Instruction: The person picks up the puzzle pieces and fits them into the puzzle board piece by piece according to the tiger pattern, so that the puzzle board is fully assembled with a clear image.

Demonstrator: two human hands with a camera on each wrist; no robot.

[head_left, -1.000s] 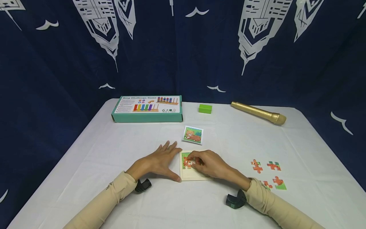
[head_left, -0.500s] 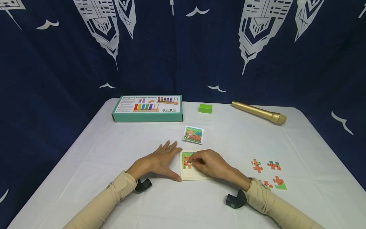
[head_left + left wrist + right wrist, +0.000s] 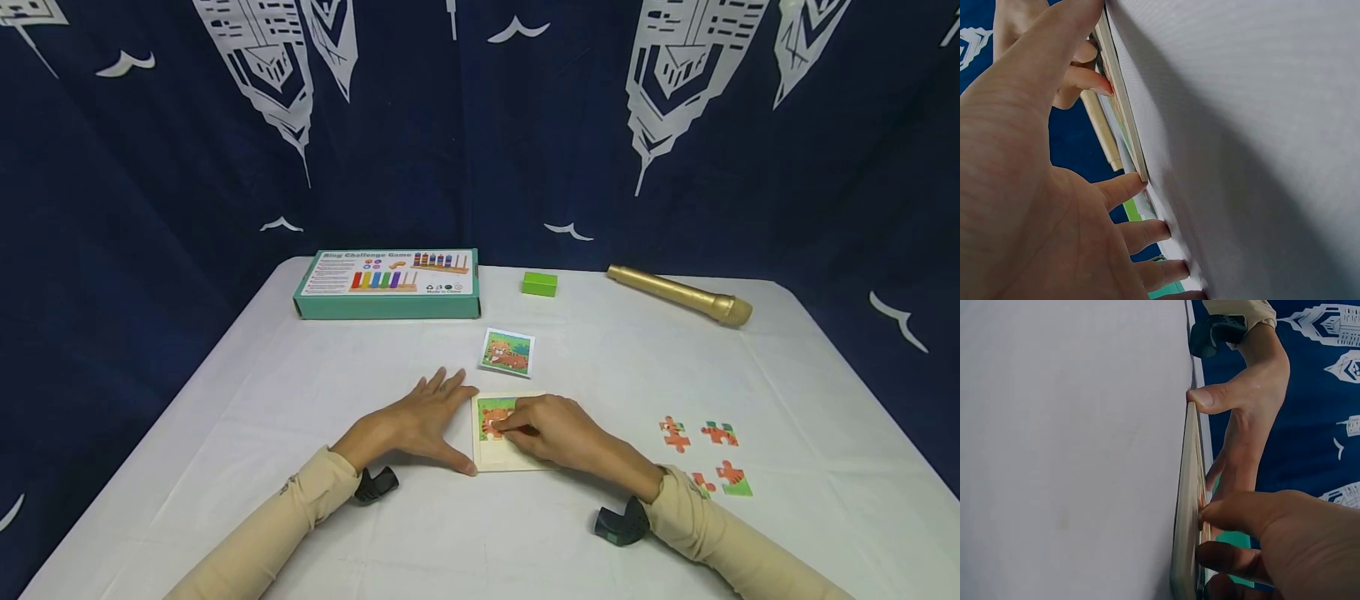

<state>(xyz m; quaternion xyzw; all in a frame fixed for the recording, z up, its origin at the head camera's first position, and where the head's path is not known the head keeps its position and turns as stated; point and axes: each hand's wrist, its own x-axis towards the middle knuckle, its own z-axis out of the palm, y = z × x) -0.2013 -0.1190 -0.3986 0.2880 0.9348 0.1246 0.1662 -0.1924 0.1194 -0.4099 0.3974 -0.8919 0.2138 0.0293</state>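
Observation:
My left hand [image 3: 420, 425] lies spread along the left edge of a shallow wooden puzzle tray [image 3: 510, 460]. Its thumb is at the near corner, its index fingertip at the far one. Over the tray's right part, my right hand [image 3: 558, 429] has bent fingers, thumb and index fingertips together on a puzzle piece [image 3: 491, 427] of the tiger's face. Green and orange pieces fill the tray's upper left, with bare wood below. The right hand covers the tray's right side. In the right wrist view the thumb [image 3: 1229, 512] touches the puzzle surface.
Several loose puzzle pieces [image 3: 720, 433] lie at the right, one partly behind the right sleeve. A tiger picture card [image 3: 507, 353] lies beyond the tray. Farther back are a game box [image 3: 386, 285], a green block [image 3: 539, 284] and a gold microphone [image 3: 675, 295].
The right hand's index finger and thumb have drawn together and shifted slightly on the puzzle, uncovering more of the tiger's head. The left hand stays in place.

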